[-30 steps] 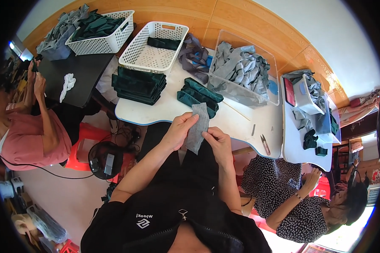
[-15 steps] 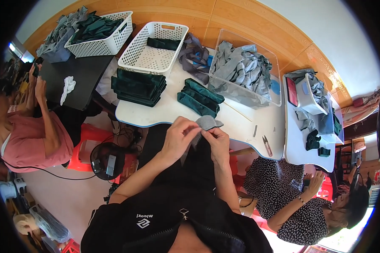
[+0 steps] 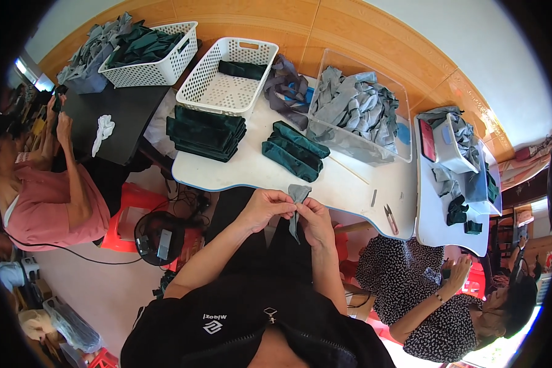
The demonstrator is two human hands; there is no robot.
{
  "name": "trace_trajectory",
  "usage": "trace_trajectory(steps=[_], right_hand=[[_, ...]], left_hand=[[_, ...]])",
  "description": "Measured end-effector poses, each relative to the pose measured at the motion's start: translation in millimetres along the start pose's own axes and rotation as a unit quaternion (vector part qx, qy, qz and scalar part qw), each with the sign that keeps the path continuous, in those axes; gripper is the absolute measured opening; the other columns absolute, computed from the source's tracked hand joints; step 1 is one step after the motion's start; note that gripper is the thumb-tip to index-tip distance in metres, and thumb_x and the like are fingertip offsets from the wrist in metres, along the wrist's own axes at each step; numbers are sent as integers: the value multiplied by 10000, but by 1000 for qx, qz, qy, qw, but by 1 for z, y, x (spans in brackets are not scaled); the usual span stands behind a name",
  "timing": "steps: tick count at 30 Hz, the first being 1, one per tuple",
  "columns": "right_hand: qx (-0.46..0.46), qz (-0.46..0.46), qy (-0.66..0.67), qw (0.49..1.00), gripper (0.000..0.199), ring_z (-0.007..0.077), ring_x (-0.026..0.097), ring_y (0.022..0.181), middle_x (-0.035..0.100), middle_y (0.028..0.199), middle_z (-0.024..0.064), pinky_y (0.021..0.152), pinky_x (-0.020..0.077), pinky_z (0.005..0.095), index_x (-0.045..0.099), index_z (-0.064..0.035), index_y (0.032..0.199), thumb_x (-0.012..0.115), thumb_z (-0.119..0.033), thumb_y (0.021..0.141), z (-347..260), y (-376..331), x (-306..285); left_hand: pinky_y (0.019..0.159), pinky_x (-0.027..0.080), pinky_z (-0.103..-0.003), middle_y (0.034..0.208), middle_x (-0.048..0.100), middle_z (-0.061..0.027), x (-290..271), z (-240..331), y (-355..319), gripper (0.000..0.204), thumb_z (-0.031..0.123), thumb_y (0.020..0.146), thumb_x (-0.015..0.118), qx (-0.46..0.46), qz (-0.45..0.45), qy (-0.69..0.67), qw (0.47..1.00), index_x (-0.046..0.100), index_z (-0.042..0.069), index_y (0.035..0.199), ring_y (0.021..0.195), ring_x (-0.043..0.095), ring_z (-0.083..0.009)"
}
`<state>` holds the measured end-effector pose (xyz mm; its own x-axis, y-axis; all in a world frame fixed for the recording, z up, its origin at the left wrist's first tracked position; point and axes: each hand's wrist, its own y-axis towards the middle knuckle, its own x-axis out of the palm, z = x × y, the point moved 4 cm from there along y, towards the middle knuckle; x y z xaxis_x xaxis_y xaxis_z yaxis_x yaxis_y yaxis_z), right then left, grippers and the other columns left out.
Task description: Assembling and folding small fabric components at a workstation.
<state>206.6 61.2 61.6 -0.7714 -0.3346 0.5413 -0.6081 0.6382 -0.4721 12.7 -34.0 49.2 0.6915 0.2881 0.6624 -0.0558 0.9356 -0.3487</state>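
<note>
My left hand (image 3: 265, 207) and my right hand (image 3: 314, 219) pinch a small grey piece of cloth (image 3: 298, 195) between them, just in front of the near edge of the white table (image 3: 349, 184). The cloth is bunched and folded narrow, its lower end hanging down between my hands. On the table just beyond lie folded dark green cloths (image 3: 295, 151) in a short row, and a taller stack of dark green cloths (image 3: 205, 132) sits to the left.
A white basket (image 3: 227, 76) holding one dark cloth stands at the back. A clear bin (image 3: 359, 110) holds several grey cloths. Small scissors (image 3: 389, 218) lie near the table's right edge. One person sits at my left, another at my lower right.
The grey cloth was held flat and spread a second ago; now it is gathered into a narrow fold between my fingertips, and my hands have drawn closer together.
</note>
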Motion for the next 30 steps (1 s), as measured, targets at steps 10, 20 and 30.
trace_trajectory(steps=[10,20,30], right_hand=[[-190,180,-333,906,204,140,815,1049,890,1193,69,1014,619,299,887,30,1341,826,66,1149,-8,-3,8],[-152,120,-193,962,240,99,792,1192,863,1284,10,1003,616,290,890,-9,1415,844,59,1189,35,1,-17],[-282,108,-334,893,310,191,807,1240,847,1375,80,1107,619,318,909,16,1460,803,78,1175,16,-18,4]], left_hand=[[943,677,-290,1142,925,-52,14,-25,-8,148,67,1191,992,27,48,80,995,940,-3,1312,1006,860,-127],[1041,694,-334,1288,915,-66,15,-27,1,212,121,1256,950,11,46,-67,997,878,-1,1414,1141,862,-147],[924,682,-334,1187,921,-39,18,-42,-8,354,427,1320,899,-76,103,-162,978,944,81,1257,1054,854,-133]])
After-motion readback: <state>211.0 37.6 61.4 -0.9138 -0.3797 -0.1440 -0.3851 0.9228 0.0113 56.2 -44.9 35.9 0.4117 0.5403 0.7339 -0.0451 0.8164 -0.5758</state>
